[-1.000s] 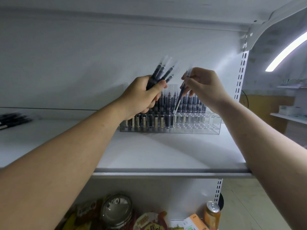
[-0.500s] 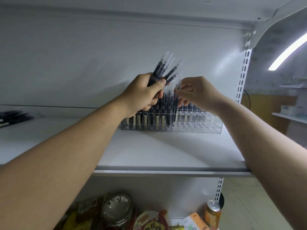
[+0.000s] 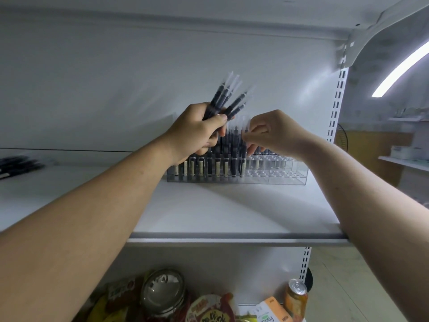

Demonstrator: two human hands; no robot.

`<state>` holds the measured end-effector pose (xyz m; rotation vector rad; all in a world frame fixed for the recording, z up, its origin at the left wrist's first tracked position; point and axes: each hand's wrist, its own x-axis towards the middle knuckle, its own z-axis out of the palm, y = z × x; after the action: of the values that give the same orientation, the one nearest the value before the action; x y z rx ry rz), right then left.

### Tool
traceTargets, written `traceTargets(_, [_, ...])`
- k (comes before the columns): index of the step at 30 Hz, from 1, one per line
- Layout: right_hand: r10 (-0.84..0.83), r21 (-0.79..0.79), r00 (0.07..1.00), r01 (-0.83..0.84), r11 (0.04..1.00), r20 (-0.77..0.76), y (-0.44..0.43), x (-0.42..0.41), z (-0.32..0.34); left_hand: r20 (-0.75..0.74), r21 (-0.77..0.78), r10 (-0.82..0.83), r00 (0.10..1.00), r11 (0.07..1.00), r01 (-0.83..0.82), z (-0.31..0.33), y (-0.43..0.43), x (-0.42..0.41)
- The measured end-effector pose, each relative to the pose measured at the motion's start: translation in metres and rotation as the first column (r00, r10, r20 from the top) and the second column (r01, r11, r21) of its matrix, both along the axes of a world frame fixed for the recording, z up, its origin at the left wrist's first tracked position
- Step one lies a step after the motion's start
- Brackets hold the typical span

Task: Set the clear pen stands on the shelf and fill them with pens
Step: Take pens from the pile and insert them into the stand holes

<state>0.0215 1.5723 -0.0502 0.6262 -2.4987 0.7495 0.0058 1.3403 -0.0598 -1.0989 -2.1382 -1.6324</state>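
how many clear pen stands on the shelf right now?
1. The clear pen stand sits on the white shelf, right of centre; pens fill its front-left slots, front-right slots are empty. The left hand and right hand hide part of it; no second stand shows.

A shop interior: a white metal shelf [image 3: 220, 212] hung on slotted uprights [image 3: 336, 108] carried a clear pen stand [image 3: 278, 176] stocked with pens [image 3: 233, 159], while packaged snacks [image 3: 209, 309] and a drink can [image 3: 296, 298] sat on the tier below. A tube light [image 3: 404, 66] glowed at far right above more shelving [image 3: 405, 162].
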Motion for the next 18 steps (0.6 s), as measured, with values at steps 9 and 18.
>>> traceTargets(9, [0.223, -0.402, 0.968, -0.252, 0.880, -0.118, 0.002, 0.005, 0.010, 0.030, -0.002, -0.035, 0.999, 0.999, 0.035, -0.002, 0.003, 0.001])
traceTargets(18, [0.381, -0.782, 0.913, -0.341, 0.522, -0.144, 0.003, 0.001, 0.018, -0.029, -0.057, 0.039, 0.999, 0.998, -0.040, -0.001, 0.004, 0.004])
